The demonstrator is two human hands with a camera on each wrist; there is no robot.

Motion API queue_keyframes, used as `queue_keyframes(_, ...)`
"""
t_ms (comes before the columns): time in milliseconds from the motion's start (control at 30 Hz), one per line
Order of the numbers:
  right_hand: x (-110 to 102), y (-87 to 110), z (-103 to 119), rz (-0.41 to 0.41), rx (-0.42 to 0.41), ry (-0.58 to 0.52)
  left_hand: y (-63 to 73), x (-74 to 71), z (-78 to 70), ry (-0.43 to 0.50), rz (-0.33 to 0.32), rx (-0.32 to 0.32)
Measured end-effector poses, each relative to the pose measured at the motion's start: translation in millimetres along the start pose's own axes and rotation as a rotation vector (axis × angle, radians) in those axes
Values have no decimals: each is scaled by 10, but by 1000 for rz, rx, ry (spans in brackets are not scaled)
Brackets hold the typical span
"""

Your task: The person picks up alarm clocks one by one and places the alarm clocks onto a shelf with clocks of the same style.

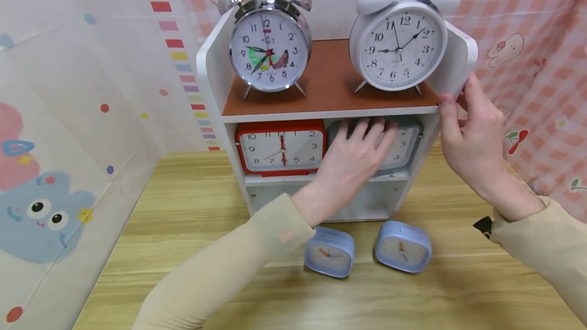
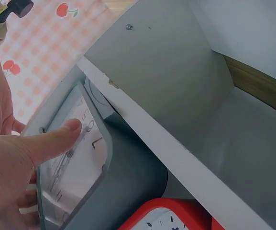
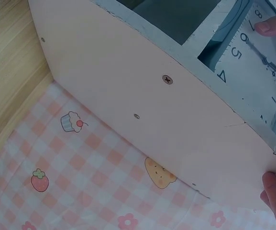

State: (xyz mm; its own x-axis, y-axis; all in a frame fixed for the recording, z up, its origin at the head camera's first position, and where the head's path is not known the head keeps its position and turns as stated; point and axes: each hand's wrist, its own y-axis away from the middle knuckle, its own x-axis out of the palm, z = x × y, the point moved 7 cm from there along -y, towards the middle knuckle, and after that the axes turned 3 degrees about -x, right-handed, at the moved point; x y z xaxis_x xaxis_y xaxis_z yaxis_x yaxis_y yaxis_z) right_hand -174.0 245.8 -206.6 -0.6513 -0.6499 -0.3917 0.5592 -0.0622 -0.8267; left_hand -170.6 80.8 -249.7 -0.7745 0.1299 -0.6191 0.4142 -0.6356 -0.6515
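My left hand [image 1: 355,159] reaches to a grey-blue rectangular clock [image 1: 398,150] on the middle level of a white shelf unit [image 1: 330,114]. Its thumb [image 2: 61,136] lies on the clock's face, and the fingers bend over the top edge. Beside that clock, to the left, stands a red rectangular clock [image 1: 283,147]. My right hand [image 1: 479,141] holds the unit's right side, thumb at the front edge and fingers [image 3: 273,189] against the outer side panel [image 3: 128,86]. Part of the grey-blue clock's face is hidden behind the left hand in the head view.
On the brown top board stand a silver twin-bell clock [image 1: 269,50] and a white twin-bell clock [image 1: 400,47]. Two small blue clocks, one left [image 1: 330,252] and one right [image 1: 403,246], sit on the wooden table [image 1: 202,187] before the unit. Patterned cloth [image 1: 523,24] hangs behind.
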Motion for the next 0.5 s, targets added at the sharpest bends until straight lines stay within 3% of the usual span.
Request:
queue_keyframes(300,0,2,11,8,-2,3,-30,56,25,14,44,12)
queue_keyframes(500,-2,-2,2,-6,-2,7,-33,74,23,-5,9,24)
